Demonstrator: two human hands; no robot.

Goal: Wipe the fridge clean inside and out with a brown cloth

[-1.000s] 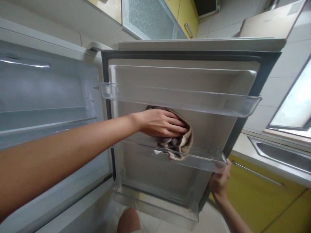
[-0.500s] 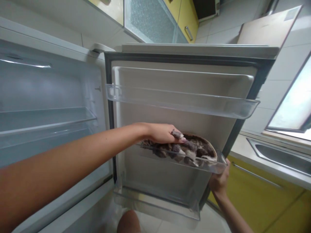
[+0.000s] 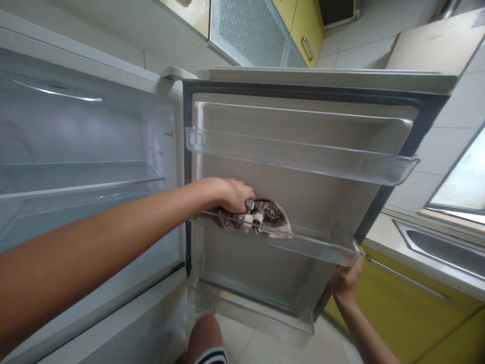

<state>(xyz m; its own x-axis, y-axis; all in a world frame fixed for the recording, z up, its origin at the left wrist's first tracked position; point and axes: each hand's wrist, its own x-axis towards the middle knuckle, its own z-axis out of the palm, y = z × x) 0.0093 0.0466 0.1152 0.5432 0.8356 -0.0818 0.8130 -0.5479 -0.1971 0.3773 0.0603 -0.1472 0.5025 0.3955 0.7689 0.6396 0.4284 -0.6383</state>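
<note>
My left hand (image 3: 238,196) is closed on a brown and cream patterned cloth (image 3: 270,215), which lies bunched in the clear middle door shelf (image 3: 314,246) of an open fridge. Part of the cloth hangs behind the shelf's front wall and shows through it. At the lower right, my right hand (image 3: 346,278) grips the outer edge of the fridge door (image 3: 288,91), just below the end of that shelf. Some of its fingers are hidden behind the door.
Above is a clear door shelf (image 3: 303,157), below it another (image 3: 250,316). The fridge interior (image 3: 79,131) with glass shelves is at left. A counter with a sink (image 3: 447,245) and yellow cabinets (image 3: 409,308) stand at right. My knee (image 3: 206,336) shows at the bottom.
My left hand has moved left along the middle shelf, drawing the cloth with it. The shelf's right part is now uncovered. My right hand stays on the door edge, and the view has shifted slightly.
</note>
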